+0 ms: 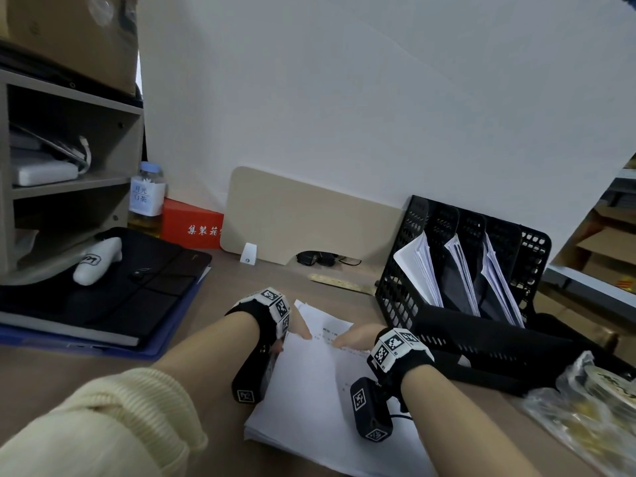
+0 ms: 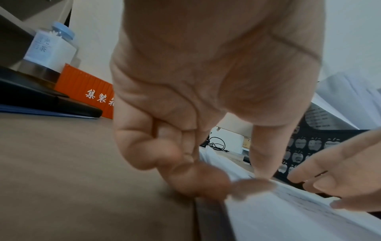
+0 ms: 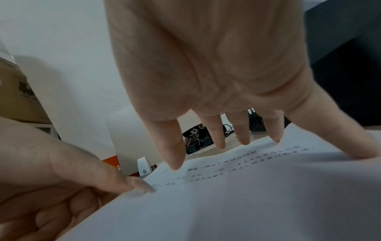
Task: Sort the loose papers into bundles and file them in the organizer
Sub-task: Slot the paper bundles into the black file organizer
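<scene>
My left hand (image 1: pixel 298 329) pinches the left edge of the papers (image 1: pixel 309 390), near on the desk (image 1: pixel 103 380); my right hand (image 1: pixel 356 339) presses them with straight fingers. The organizer (image 1: pixel 457 270) stands far right, bundles in its slots.

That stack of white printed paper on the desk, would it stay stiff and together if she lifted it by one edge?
Probably not. The stack of white printed paper looks thin and unbound, so it would likely droop. Its top sheet already bows under the right hand. The left hand holds one edge; loose sheets may well slide apart.
</scene>
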`<state>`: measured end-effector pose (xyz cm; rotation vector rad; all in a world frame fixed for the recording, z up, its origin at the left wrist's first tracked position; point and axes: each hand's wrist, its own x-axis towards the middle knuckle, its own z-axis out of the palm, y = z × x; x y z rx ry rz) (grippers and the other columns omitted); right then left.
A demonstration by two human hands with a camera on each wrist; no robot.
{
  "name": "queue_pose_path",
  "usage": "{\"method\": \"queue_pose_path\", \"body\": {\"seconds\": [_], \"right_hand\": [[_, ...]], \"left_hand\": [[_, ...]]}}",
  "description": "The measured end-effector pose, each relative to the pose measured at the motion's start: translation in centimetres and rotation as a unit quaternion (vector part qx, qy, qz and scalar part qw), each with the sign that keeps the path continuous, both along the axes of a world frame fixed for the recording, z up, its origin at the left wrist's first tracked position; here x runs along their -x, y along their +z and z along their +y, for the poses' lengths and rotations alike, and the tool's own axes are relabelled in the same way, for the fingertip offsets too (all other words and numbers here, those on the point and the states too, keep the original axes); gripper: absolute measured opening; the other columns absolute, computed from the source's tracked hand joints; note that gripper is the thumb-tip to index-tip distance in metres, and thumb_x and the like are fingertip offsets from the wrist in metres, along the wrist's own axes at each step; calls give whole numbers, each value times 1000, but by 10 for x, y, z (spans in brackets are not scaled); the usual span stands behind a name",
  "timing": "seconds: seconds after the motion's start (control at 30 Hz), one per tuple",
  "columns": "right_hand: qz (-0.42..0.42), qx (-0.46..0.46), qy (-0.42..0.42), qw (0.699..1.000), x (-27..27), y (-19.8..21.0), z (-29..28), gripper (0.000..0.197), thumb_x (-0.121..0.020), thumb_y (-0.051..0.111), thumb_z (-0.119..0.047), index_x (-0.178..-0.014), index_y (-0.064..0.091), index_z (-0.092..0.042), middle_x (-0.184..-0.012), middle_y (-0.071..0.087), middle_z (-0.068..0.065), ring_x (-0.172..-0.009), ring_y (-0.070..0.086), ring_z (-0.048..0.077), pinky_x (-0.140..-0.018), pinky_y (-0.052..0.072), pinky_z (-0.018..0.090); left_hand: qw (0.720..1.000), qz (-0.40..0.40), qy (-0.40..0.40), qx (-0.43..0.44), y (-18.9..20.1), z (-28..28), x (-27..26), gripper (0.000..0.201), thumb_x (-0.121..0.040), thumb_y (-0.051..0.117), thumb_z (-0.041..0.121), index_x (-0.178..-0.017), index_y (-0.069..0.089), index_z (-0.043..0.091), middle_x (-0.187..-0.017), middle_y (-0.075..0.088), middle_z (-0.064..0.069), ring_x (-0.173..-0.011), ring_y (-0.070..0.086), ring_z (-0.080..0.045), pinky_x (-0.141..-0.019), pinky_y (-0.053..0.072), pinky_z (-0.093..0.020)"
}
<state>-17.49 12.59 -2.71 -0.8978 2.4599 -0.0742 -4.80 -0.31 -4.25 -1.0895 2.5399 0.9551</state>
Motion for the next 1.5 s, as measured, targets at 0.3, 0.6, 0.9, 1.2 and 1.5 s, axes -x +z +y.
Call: {"method": "queue_pose_path", "body": {"seconds": [0.3, 0.6, 0.9, 1.2, 1.5], "right_hand": [[-11, 25, -2, 1000, -4, -2, 0, 70, -91, 58, -39, -147, 33, -7, -149, 39, 8, -135, 40, 25, -106, 35, 31], [6, 50, 4, 999, -2, -5, 0, 59, -91, 58, -37, -142, 42, -12, -146, 41, 7, -132, 41, 23, -103, 37, 30], [53, 195, -135, 970, 16, -3, 16, 83, -78, 60, -50, -144, 28, -12, -143, 35, 11, -131, 39, 32, -103, 42, 39], [-225, 505, -154, 819, -1, 6, 38, 28, -92, 60, -12, -114, 54, 5, -109, 64, 15, -89, 64, 27, -82, 53, 40], [67, 689, -62, 719, -16, 46, 26, 24, -94, 53, -12, -76, 40, -2, -66, 44, 11, -59, 39, 19, -61, 40, 24]], "left_hand": [[990, -8, -18, 139, -20, -15, 25, 76, -62, 65, 74, -118, 64, 23, -115, 68, -1, -94, 60, -13, -92, 47, -26], [985, 109, -59, 117, 6, 12, 22, 62, -77, 70, 36, -133, 48, 22, -139, 53, -5, -115, 58, -27, -99, 49, -41], [948, 312, -29, 53, 32, 3, -6, 48, -87, 69, 11, -132, 52, 5, -130, 58, -10, -123, 54, -24, -91, 41, -23], [865, 499, 45, -22, 58, -22, -34, 52, -87, 71, 16, -134, 50, 10, -129, 60, -3, -119, 56, -19, -101, 44, -35], [749, 652, 95, -70, 93, -1, -37, 26, -89, 68, 8, -107, 50, 14, -121, 62, -16, -111, 62, -30, -95, 52, -46]]}}
